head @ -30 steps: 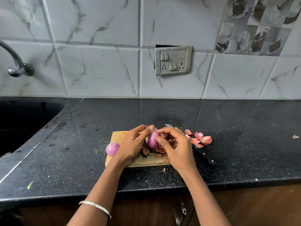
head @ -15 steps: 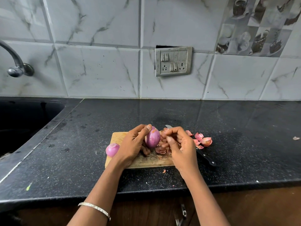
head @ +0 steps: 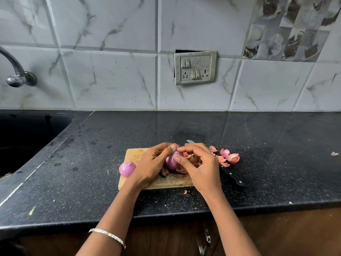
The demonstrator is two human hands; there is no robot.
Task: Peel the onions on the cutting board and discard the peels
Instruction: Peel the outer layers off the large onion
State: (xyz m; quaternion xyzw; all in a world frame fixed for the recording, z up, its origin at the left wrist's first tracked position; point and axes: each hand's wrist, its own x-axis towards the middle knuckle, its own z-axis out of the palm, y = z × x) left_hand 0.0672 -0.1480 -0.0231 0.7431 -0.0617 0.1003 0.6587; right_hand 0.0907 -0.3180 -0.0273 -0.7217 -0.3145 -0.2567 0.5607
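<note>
Both hands meet over the cutting board (head: 135, 154), which lies on the dark speckled surface (head: 258, 137). The left hand (head: 151, 167) holds a purple onion (head: 172, 161) just above the board, its fingers curled round the bulb's left side and the thumb laid over the top. The right hand (head: 201, 167) has its fingers bent round the onion's right side, thumb pressed on the front and the forefinger tip at the crown; it may be pinching a bit of skin there, though the view is too small to be sure. A second onion (head: 127, 168), peeled and glossy, sits at the board's left edge, just beside the left wrist. Loose peels (head: 228, 157) lie in a small heap on the surface right of the board, and more scraps lie on the board under the hands. A black-handled knife (head: 231, 177) lies slantwise behind the right hand, its blade tip showing past the fingers. A socket plate (head: 195, 68) is fixed to the tiled wall, a tap (head: 17, 74) stands at far left above the sink (head: 27, 133), and a bangle (head: 108, 235) circles the left forearm.
</note>
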